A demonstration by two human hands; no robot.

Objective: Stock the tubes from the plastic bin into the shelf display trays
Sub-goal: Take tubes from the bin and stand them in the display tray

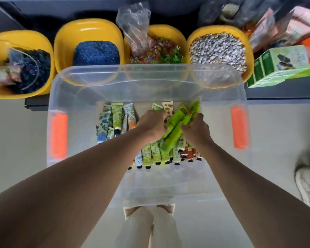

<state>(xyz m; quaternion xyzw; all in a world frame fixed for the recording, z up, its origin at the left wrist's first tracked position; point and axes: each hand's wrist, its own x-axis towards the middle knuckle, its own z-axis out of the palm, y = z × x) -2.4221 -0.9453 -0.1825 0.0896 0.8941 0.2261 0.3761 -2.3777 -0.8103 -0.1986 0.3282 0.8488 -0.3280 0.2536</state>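
Note:
A clear plastic bin (pixel 89 90) with orange side latches stands on the floor below me. Inside lie several small patterned tubes (pixel 117 119) at the left and a row of tubes (pixel 156 154) along the near side. Both my hands are down in the bin. My left hand (pixel 151 123) and my right hand (pixel 195 129) each grip the bright green tubes (pixel 175 129), which stick out slantwise between them. How many green tubes each hand holds is hidden by the fingers.
Behind the bin stand yellow bowls: dark stones (pixel 7 86), blue gravel (pixel 97 52), multicoloured gravel with a plastic bag (pixel 157 51), pale pebbles (pixel 217 51). Green boxes (pixel 279 67) and packets sit at the right. A shoe (pixel 308 183) is on the floor at right.

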